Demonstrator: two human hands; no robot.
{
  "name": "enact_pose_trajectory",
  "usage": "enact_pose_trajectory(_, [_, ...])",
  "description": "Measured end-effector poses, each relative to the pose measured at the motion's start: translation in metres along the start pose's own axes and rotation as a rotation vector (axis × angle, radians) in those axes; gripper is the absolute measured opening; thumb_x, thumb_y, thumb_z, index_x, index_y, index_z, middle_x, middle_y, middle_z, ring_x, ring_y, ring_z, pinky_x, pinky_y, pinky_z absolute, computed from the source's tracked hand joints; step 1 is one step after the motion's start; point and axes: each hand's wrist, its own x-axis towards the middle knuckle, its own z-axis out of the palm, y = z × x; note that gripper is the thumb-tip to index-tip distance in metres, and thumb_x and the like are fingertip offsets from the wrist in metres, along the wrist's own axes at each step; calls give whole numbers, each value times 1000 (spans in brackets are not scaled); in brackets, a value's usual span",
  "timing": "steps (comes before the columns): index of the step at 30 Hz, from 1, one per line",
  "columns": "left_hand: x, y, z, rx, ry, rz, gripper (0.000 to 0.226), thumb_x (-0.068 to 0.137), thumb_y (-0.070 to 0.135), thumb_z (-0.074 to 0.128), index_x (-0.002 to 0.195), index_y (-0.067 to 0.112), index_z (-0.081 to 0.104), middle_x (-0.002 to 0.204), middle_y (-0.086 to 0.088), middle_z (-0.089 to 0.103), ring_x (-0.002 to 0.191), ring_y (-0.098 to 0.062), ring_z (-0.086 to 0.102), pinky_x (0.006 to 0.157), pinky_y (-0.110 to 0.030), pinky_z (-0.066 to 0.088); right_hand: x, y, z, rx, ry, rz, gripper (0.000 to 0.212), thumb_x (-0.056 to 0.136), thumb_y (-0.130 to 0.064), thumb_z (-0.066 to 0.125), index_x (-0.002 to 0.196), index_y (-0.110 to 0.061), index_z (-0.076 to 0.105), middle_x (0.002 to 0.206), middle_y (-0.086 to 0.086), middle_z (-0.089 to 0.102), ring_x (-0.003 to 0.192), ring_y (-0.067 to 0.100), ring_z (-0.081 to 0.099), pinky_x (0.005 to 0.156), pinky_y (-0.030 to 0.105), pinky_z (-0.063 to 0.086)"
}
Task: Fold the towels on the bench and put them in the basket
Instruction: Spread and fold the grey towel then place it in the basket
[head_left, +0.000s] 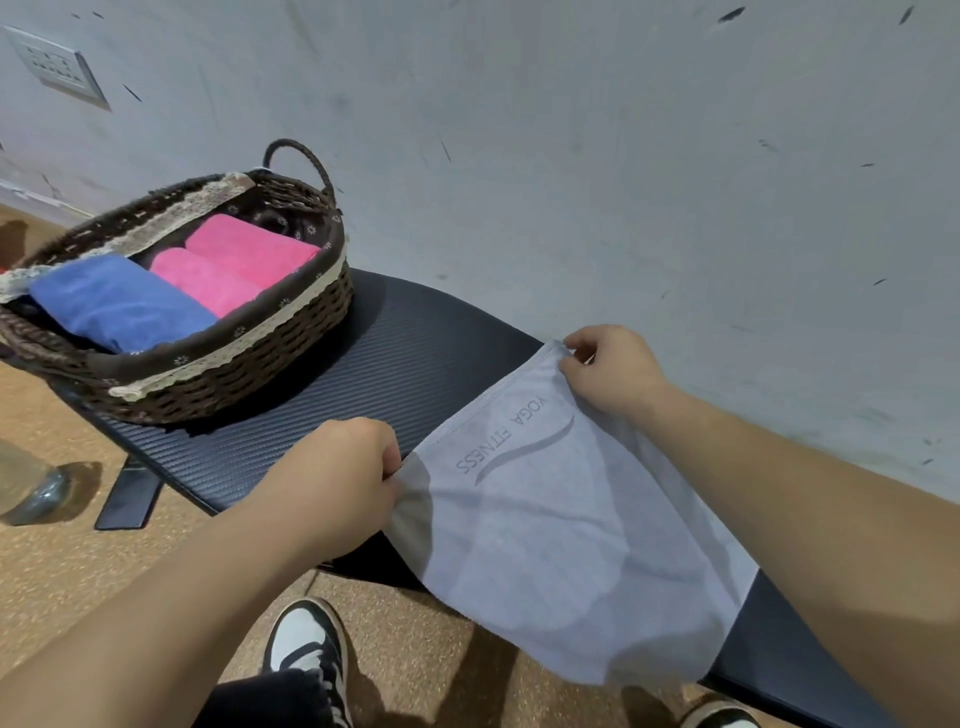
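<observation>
A pale grey towel (561, 540) printed "YOGA FITNESS" lies spread across the black ribbed bench (384, 358), its near edge hanging over the front. My left hand (343, 478) pinches its near-left corner. My right hand (608, 369) pinches the far-left corner by the wall. A dark wicker basket (218, 374) with a lace-trimmed liner stands on the bench's left end. It holds a folded blue towel (119, 301) and two folded pink towels (234, 265).
A grey wall (571, 156) runs right behind the bench, with a socket plate (54, 65) at upper left. The floor is brown carpet (62, 561). The bench's black foot (130, 493) and a clear bottle (26, 483) stand at left. My shoe (306, 644) is below the bench edge.
</observation>
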Motion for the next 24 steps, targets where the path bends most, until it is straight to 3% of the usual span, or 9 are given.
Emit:
enact_pose_trajectory(4, [-1, 1, -3, -29, -3, 1, 6, 89, 27, 64, 83, 30, 62, 81, 13, 64, 80, -7, 60, 73, -35, 58, 8, -2, -1, 14, 25, 28, 13, 95, -29, 67, 101, -21, 74, 91, -2, 68, 91, 23, 67, 81, 33, 54])
enact_pose_trajectory(7, [-2, 2, -4, -43, -8, 0, 7, 87, 24, 64, 82, 29, 63, 80, 13, 65, 77, -4, 59, 69, -32, 56, 6, -2, 0, -110, 129, -53, 15, 99, -27, 63, 102, -21, 76, 105, 1, 58, 96, 23, 59, 80, 36, 51])
enact_pose_trajectory(9, [-2, 3, -4, -45, -16, 0, 8, 86, 22, 63, 80, 27, 63, 79, 12, 65, 77, -3, 59, 67, -31, 55, 2, -1, 0, -156, 181, -111, 19, 101, -24, 61, 108, -17, 77, 110, 4, 57, 100, 24, 58, 78, 34, 46])
enact_pose_trajectory(12, [-2, 5, -4, -54, -32, -6, 9, 86, 19, 63, 80, 25, 63, 79, 11, 65, 77, -4, 59, 64, -28, 51, 0, 1, 1, -63, 228, -180, 12, 95, -16, 64, 94, -13, 75, 101, 1, 60, 93, 21, 58, 73, 29, 41])
enact_pose_trajectory(17, [1, 2, 1, -80, -30, -42, 9, 90, 27, 66, 81, 26, 65, 80, 11, 66, 76, -3, 59, 62, -24, 49, 12, 1, 7, 191, 92, -18, 5, 94, -15, 61, 91, -15, 65, 76, -4, 61, 68, 10, 56, 57, 13, 40])
enact_pose_trajectory(20, [3, -2, 3, -118, -27, -83, 12, 91, 33, 69, 82, 26, 67, 80, 11, 67, 75, -2, 59, 61, -22, 48, 23, 3, 15, 221, 66, 55, 4, 97, -15, 58, 96, -16, 60, 76, -4, 57, 70, 15, 54, 60, 23, 40])
enact_pose_trajectory(24, [6, -6, 1, -184, -40, -139, 13, 89, 32, 73, 78, 26, 69, 78, 8, 72, 74, -10, 69, 70, -32, 60, 31, 3, 21, 198, 46, 79, 6, 100, -18, 52, 101, -17, 57, 78, -3, 56, 73, 17, 53, 71, 32, 42])
